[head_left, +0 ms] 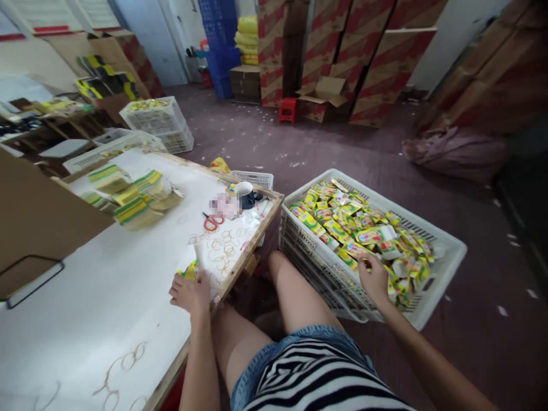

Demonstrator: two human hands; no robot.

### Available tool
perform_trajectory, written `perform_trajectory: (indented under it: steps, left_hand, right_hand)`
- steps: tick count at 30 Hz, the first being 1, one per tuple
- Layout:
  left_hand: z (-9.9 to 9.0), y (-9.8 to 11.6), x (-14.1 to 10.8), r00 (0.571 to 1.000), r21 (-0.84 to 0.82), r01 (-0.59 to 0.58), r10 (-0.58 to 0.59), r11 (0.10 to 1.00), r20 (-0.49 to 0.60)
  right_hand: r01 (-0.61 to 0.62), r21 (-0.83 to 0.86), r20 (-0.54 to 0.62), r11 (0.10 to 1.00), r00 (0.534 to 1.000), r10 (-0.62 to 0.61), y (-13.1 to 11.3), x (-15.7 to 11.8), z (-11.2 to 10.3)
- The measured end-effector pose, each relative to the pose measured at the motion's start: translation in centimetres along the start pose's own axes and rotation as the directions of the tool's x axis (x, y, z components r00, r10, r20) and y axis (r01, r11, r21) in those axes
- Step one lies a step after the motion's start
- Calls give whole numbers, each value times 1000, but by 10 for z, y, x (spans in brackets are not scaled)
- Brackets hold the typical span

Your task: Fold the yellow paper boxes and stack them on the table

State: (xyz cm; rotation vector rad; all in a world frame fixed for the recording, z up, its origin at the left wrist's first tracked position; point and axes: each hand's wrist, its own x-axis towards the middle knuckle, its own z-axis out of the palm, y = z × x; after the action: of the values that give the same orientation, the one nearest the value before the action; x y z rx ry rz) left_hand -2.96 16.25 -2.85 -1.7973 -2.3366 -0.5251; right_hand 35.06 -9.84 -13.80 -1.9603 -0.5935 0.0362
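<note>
My left hand (191, 291) rests on the white table (107, 285) near its edge. Its fingers are curled round a small yellow-and-green packet (188, 269), partly hidden by the hand, with a white part sticking up. At the right, my right hand (373, 275) reaches over the near side of a white plastic crate (445, 245). The thumb and fingers pinch one of the small yellow packets (357, 250) at the top of the pile. Many loose packets (336, 230) of the same kind, yellow, green and white, fill the crate.
Rubber bands (226, 249), red-handled scissors (210, 222) and a dark mug (246, 197) lie along the table's right side. Bundled packets (139, 211) stand farther back. Stacked cartons (323, 43), a red stool (287, 110) and another white crate (171, 123) are beyond.
</note>
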Motion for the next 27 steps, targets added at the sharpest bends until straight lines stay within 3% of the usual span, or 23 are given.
perform_trajectory:
  steps: [6,18,27]
  left_hand:
    - [6,3,2,999,18,-5,5,1000,32]
    - [1,5,0,997,21,15,-17,1000,75]
    - [6,3,0,997,4,7,-8,1000,80]
  right_hand:
    - [-27,-61,-66,998,998,23,15,-14,-23]
    - [-34,8,-67,999,997,35,-1,-4,-8]
    - [-94,12,-29,995,995,95,-6,0,-22]
